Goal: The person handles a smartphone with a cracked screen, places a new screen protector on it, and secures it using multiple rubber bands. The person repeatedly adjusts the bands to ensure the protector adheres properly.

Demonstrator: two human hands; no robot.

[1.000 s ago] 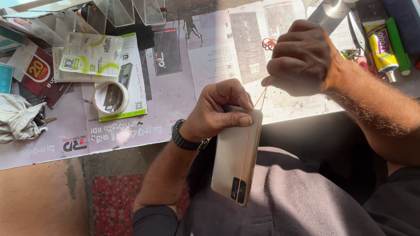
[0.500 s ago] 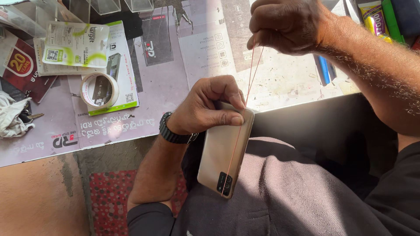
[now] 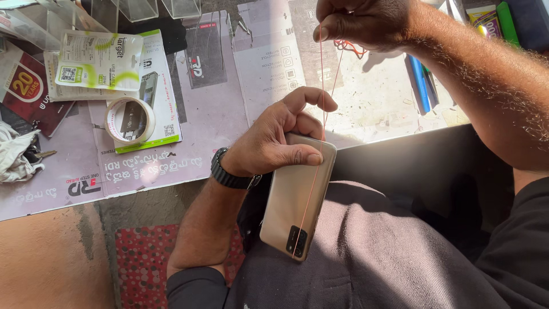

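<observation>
Phone [image 3: 297,194], gold-coloured, lies back-up on my lap, tilted so its camera end points near me and its top end points far, toward the bench edge; my left hand [image 3: 280,140] is clamped on the far end, thumb pressed flat across the back, fingers curled round the left edge, index lifted a bit off; black watch [image 3: 231,171] on that wrist.

Right hand [image 3: 366,23] is up at the far side, over the bench, fingers closed tight in a pinch on a thin orange thread [image 3: 322,86]; thread runs taut from the pinch straight down to the phone's far end, then along the back to the camera corner; looks like it sits in the seam btwn back cover and body, but the line is too thin to say for sure.

Bench [image 3: 217,109] is covered w/ printed paper sheets; roll of clear tape [image 3: 130,120] sits far left on a green-edged packet; white and green cable packet [image 3: 100,60] just beyond it; crumpled white cloth [image 3: 14,157] at the left edge w/ keys beside it; blue pen [image 3: 420,86] and a green one [image 3: 506,23] far right; red dotted mat [image 3: 143,263] on the floor, near left of my knee.
</observation>
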